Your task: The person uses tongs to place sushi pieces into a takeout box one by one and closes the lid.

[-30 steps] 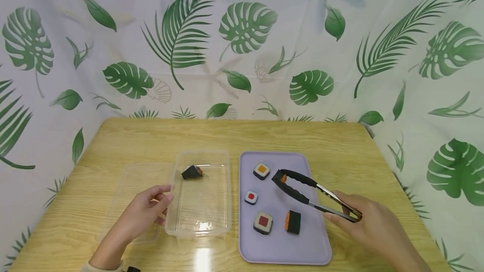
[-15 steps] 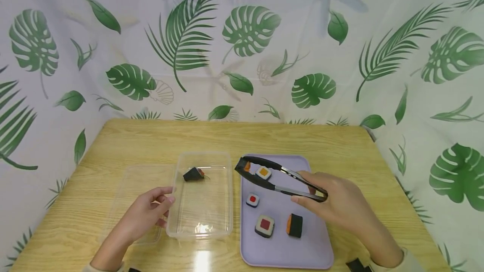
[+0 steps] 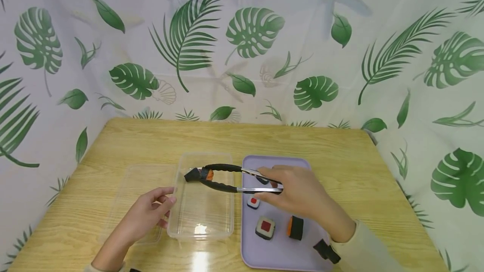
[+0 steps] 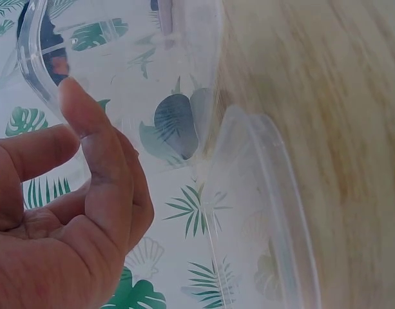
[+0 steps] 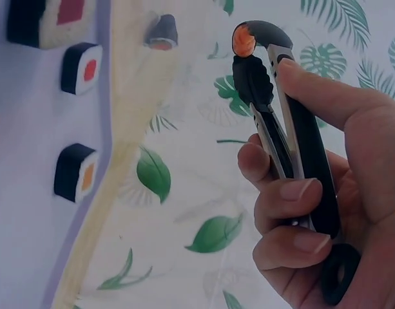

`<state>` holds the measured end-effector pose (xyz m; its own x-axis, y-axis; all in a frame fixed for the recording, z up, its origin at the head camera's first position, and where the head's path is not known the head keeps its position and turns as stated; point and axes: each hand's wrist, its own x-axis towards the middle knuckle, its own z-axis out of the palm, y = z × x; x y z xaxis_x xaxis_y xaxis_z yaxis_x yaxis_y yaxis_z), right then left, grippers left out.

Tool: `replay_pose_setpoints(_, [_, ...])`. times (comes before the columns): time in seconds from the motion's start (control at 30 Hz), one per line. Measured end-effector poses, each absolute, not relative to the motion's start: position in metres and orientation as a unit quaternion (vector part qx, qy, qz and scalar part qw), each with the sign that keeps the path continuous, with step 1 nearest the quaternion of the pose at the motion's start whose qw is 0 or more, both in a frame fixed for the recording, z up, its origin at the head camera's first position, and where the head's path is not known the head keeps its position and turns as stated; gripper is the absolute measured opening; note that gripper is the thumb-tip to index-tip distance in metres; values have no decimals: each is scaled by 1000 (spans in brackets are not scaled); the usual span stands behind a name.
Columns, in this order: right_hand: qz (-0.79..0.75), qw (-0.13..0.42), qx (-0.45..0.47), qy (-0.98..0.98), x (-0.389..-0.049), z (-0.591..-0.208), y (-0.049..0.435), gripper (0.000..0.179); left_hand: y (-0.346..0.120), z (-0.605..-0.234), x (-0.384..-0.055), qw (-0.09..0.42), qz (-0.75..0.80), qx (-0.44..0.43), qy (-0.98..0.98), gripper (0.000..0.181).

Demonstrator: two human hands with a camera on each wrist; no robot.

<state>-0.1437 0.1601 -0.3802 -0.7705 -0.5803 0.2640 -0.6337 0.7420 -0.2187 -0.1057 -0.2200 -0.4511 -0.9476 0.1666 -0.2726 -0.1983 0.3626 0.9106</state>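
Note:
My right hand (image 3: pixel 298 188) grips black-tipped tongs (image 3: pixel 223 186) whose tips pinch a toy sushi piece with an orange end (image 5: pixel 243 41). In the head view the tips hang over a clear plastic container (image 3: pixel 204 217), overlapping a black-wrapped toy hand roll (image 3: pixel 192 175) inside it. The left hand (image 3: pixel 151 211) holds the container's left rim between thumb and curled fingers; the left wrist view shows the fingertips (image 4: pixel 75 96) at that rim. Right of the container lies a lilac tray (image 3: pixel 280 255) with toy sushi, including a red-centred roll (image 3: pixel 265 227) and an orange-and-black piece (image 3: pixel 295 227).
A clear lid (image 3: pixel 128 179) lies flat on the wooden table (image 3: pixel 321 139), left of the container and partly under the left arm. On the tray, a small roll (image 3: pixel 253 202) and an orange-centred roll (image 5: pixel 77 172) sit near the right hand. A leaf-print cloth (image 3: pixel 242 45) hangs behind.
My right hand has carried the tongs and the pinched sushi piece leftward from over the tray to over the container. The left hand stays at the container's rim.

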Motion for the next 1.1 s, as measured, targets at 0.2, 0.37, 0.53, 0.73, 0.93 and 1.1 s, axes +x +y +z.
replay_pose_setpoints(0.2, [115, 41, 331, -936, -148, -391, 134, 55, -220, -451, -105, 159, 564, -14, 810, 54])
replay_pose_setpoints(0.37, [79, 17, 315, -946, -148, -394, 114, 59, -220, -448, -107, 154, 564, -13, 811, 52])
replay_pose_setpoints(0.53, [46, -14, 300, -953, -150, -392, 99, 62, -219, -446, -108, 154, 564, -15, 811, 51])
replay_pose_setpoints(0.73, [23, -32, 300, -953, -152, -394, 88, 60, -219, -447, -105, 156, 568, -20, 808, 50])
replay_pose_setpoints(0.93, [3, -42, 302, -952, -153, -396, 79, 60, -219, -449, -105, 153, 569, -17, 808, 51])
replay_pose_setpoints(1.1, [9, -50, 309, -950, -152, -396, 74, 58, -219, -451, -106, 151, 571, -16, 807, 52])
